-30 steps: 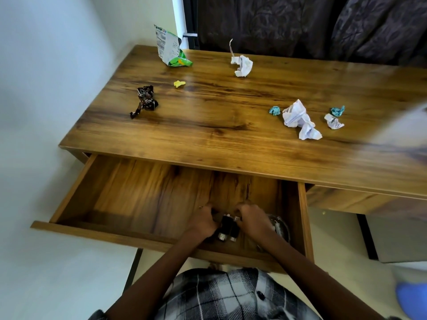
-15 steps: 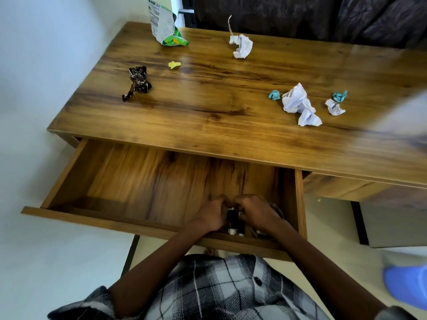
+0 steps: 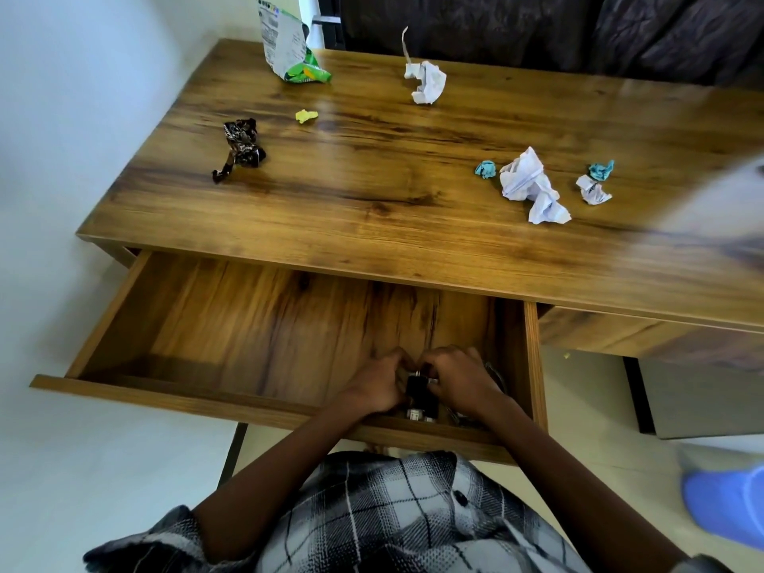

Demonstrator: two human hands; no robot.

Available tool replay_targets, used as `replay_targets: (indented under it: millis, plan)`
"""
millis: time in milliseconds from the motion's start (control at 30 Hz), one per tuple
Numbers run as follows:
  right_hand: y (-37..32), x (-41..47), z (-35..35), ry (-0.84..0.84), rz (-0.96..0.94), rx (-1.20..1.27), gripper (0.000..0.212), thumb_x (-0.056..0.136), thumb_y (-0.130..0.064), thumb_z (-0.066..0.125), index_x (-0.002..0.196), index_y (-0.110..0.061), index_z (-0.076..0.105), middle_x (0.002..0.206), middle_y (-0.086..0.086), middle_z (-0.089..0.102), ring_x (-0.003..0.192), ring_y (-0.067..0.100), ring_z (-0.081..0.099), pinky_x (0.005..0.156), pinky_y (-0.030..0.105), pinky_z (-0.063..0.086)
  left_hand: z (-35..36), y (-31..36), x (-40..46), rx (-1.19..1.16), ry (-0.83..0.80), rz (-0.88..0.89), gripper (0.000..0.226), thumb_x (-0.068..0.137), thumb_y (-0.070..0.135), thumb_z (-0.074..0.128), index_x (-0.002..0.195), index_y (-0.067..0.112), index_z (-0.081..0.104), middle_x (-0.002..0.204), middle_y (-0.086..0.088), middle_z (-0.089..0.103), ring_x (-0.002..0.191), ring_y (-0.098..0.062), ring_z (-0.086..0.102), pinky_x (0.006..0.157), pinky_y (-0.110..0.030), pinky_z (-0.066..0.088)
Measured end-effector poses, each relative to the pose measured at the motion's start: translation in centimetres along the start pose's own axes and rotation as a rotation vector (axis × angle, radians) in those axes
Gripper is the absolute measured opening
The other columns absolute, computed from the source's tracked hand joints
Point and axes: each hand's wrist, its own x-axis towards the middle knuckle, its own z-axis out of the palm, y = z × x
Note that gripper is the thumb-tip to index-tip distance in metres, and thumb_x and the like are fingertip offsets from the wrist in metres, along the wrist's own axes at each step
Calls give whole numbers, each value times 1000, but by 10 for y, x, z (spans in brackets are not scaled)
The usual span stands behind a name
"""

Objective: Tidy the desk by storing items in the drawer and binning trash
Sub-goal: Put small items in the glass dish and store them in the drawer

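Wooden drawer (image 3: 231, 324), right front corner: my left grip (image 3: 378, 386) and right grip (image 3: 459, 380) pinch a small black boxy object (image 3: 419, 392)

Open drawer (image 3: 264, 324), left hand (image 3: 378, 386) and right hand (image 3: 459, 380) gripping small black object (image 3: 419, 392), littered desk (image 3: 372, 200)

brown wood-grain desk (image 3: 372, 208), white crumpled paper (image 3: 531, 186), black-white plaid shirt (image 3: 392, 510)

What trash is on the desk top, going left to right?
Dark wrapper → yellow scrap → small white paper ball → left teal scrap → big white crumpled paper → right teal scrap.
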Motion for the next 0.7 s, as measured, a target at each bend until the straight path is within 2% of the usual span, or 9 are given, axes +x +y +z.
replay_targets:
  millis: [200, 333, 467, 600, 700]
  plan:
    - [1, 1, 2, -1, 11, -2, 24, 85, -17, 59, 109, -23, 58, 106, -2, 63, 110, 18, 53, 89, 34, 28, 0, -2, 2, 4, -12, 8, 49, 77, 8, 71, 119, 20, 49, 94, -2, 61, 92, -20, 64, 78, -34, 53]
    - [1, 1, 3, -6, 13, -9, 25, 85, -18, 59, 109, -23, 58, 108, -2, 62, 112, 18, 51, 92, 36, 30, 0, -5, 3, 19, -21, 7, 51, 75, 12, 73, 118, 24, 48, 105, -6, 61, 95, -21, 63, 80, -35, 53]
    - [1, 2, 3, -9, 11, -19, 28, 85, -19, 60, 113, -24, 57, 112, -2, 62, 115, 18, 50, 93, 37, 30, -1, -4, 3, 28, -30, 7, 51, 76, 14, 73, 120, 23, 48, 100, -2, 60, 95, -20, 62, 80, -34, 51]
    - [1, 0, 3, -7, 6, -28, 30, 87, -20, 58, 116, -25, 56, 117, -2, 59, 117, 18, 47, 96, 37, 29, -3, -4, 2, 66, -38, 5, 52, 77, 20, 73, 122, 27, 47, 111, -7, 60, 98, -22, 62, 80, -35, 51]
    - [2, -3, 4, -2, 3, -18, 33, 88, -24, 56, 121, -25, 54, 124, -2, 54, 121, 18, 43, 99, 36, 28, -6, -1, -1, 84, -17, 8, 50, 83, 26, 68, 127, 27, 44, 110, -5, 60, 95, -20, 61, 76, -31, 49]
